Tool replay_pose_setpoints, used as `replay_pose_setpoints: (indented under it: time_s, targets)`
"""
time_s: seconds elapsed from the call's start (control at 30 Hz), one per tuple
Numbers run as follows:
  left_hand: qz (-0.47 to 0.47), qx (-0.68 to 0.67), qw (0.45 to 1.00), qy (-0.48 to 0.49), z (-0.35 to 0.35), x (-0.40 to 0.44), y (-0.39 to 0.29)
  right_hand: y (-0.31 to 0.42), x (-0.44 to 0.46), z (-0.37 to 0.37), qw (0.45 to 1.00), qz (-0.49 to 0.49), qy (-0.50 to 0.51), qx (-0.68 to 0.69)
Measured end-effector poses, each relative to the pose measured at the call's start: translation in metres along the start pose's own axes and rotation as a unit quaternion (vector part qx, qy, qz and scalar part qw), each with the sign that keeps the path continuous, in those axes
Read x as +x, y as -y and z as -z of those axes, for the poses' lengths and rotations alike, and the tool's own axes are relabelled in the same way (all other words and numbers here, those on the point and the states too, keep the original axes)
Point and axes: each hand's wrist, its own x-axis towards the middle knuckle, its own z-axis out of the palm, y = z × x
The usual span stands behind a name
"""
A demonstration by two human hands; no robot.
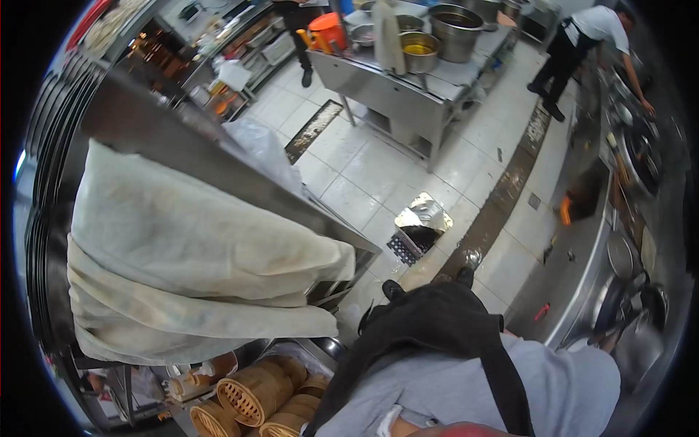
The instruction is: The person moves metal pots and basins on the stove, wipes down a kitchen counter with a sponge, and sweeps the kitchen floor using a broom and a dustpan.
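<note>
Apparently hands out of sight; metal pan (pixel 639 351) just beside the wearer's grey shirt (pixel 571 386).
Can't tell if either hand is gripping or free (neither shows clearly). Bamboo steamers (pixel 256 397) grouped at bottom left, near the lower edge of the pale draped cloth (pixel 196 226). Co-worker (pixel 598 30) bends forward at upper right, one arm extended.

The cloth (pixel 204 226) is cream with yellowish patches, the apron (pixel 429 313) black, the shirt (pixel 561 386) grey, the latticed steamers (pixel 246 400) tan, the floor tiles (pixel 349 197) white
</note>
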Motion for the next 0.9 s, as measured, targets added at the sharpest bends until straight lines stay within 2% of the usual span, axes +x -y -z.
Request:
replay_pose_setpoints:
  time_s: [0.27, 0.4, 0.43, 0.5, 0.53, 0.57, 0.6, 0.67, 0.77, 0.83, 0.9]
  targets:
    - [0.016, 0.054, 0.998, -0.039, -0.031, -0.049, -0.011, -0.101, -0.028, 0.04, 0.999, 0.017, 0.03, 0.03]
    - [0.031, 0.073, 0.996, -0.047, -0.063, -0.075, -0.02, -0.15, -0.035, 0.096, 0.987, 0.129, 0.074, -0.059]
    - [0.034, 0.077, 0.995, -0.049, -0.072, -0.081, -0.027, -0.158, -0.032, 0.116, 0.983, 0.159, 0.059, -0.072]
    - [0.038, 0.083, 0.995, -0.051, -0.092, -0.09, -0.045, -0.166, -0.017, 0.162, 0.988, 0.155, -0.002, -0.021]
    - [0.037, 0.087, 0.994, -0.05, -0.102, -0.093, -0.054, -0.16, -0.005, 0.187, 0.993, 0.07, -0.03, 0.091]
    - [0.037, 0.09, 0.994, -0.051, -0.111, -0.098, -0.061, -0.174, 0.025, 0.202, 0.988, 0.045, -0.107, 0.1]
    - [0.035, 0.094, 0.994, -0.05, -0.119, -0.102, -0.067, -0.157, 0.027, 0.233, 0.978, 0.022, -0.14, 0.152]
    - [0.024, 0.102, 0.993, -0.05, -0.133, -0.108, -0.084, -0.155, 0.055, 0.259, 0.949, 0.072, -0.26, 0.163]
    - [-0.007, 0.105, 0.993, -0.043, -0.157, -0.108, -0.121, -0.168, 0.111, 0.268, 0.943, 0.111, -0.285, 0.13]
    - [-0.022, 0.101, 0.994, -0.037, -0.169, -0.109, -0.148, -0.136, 0.104, 0.278, 0.947, 0.159, -0.227, 0.163]
    - [-0.044, 0.098, 0.994, -0.028, -0.185, -0.107, -0.175, -0.108, 0.086, 0.291, 0.955, 0.159, -0.191, 0.159]
